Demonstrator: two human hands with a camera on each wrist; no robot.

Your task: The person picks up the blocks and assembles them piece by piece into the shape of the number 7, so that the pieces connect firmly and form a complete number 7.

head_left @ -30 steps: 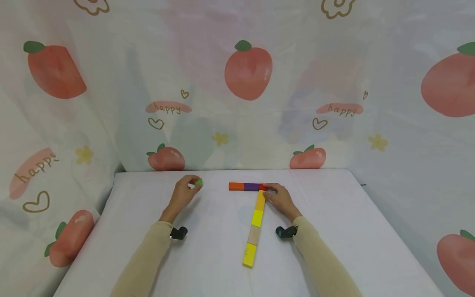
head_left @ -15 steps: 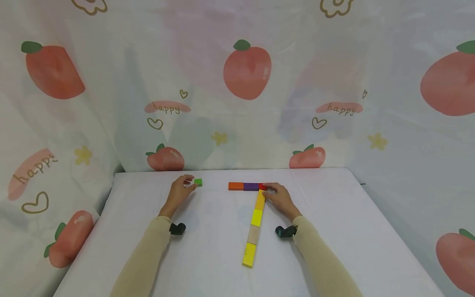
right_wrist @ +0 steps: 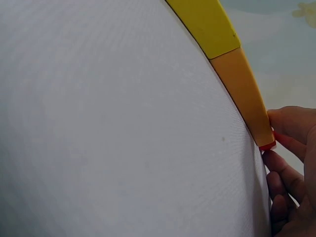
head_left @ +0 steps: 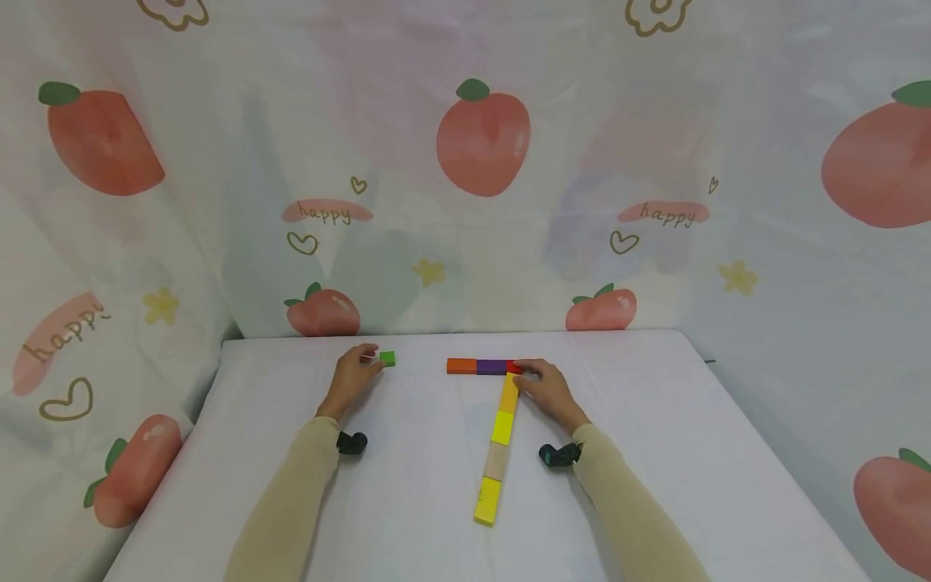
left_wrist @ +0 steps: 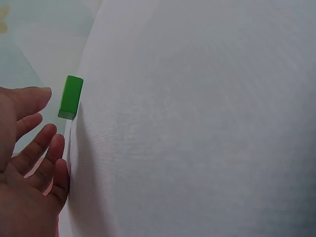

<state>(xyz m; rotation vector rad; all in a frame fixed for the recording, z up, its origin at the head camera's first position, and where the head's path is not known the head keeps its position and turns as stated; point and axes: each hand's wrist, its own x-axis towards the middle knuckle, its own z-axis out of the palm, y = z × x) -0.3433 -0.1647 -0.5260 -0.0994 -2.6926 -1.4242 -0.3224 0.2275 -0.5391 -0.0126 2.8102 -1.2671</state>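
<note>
A small green block (head_left: 388,358) stands on the white table at the back left. My left hand (head_left: 352,380) is beside it, fingers loosely spread; in the left wrist view a gap shows between the thumb and the green block (left_wrist: 71,97). My right hand (head_left: 550,394) pinches the red block (head_left: 512,366) at the right end of a short row, its thumb also against the end of the orange-yellow block (head_left: 508,392). Much of the red block is hidden by the fingers; a small red part (right_wrist: 267,145) shows in the right wrist view.
Left of the red block lie a purple block (head_left: 491,367) and an orange block (head_left: 461,366). A line of blocks runs toward me from the row: below the orange-yellow one, a yellow block (head_left: 503,428), a tan block (head_left: 496,461) and another yellow block (head_left: 487,501). A patterned cloth hangs behind.
My left hand has let go of the green block and drawn slightly left, leaving the block standing on the table. The right hand keeps its place at the red block.
</note>
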